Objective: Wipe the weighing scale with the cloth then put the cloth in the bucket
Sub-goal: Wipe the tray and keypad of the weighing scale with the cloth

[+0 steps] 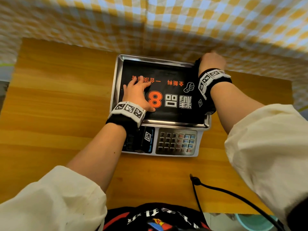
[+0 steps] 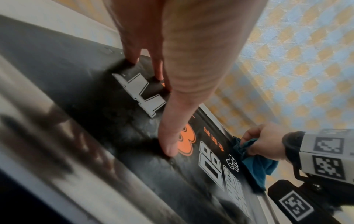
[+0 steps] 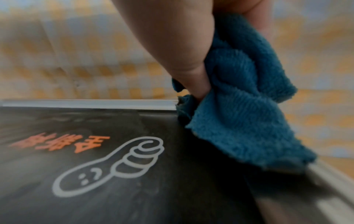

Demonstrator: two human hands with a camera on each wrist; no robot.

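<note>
The weighing scale (image 1: 116, 84) stands mid-table, its steel pan covered by a black printed sheet (image 1: 166, 72) with orange and white characters. My left hand (image 1: 136, 92) lies flat on the pan's left half, fingers spread and pressing down (image 2: 168, 145). My right hand (image 1: 211, 61) is at the pan's far right corner and grips a bunched teal cloth (image 3: 239, 106), which touches the pan's rim there. The cloth (image 2: 256, 165) also shows in the left wrist view under that hand. In the head view the cloth is almost hidden by the hand.
The scale's keypad (image 1: 176, 143) faces me on the wooden table (image 1: 58, 97). A yellow and blue checked fabric (image 1: 150, 22) hangs behind the table. A black cable (image 1: 221, 190) crosses the near right. A teal bucket's rim (image 1: 255, 222) shows below the table's near right edge.
</note>
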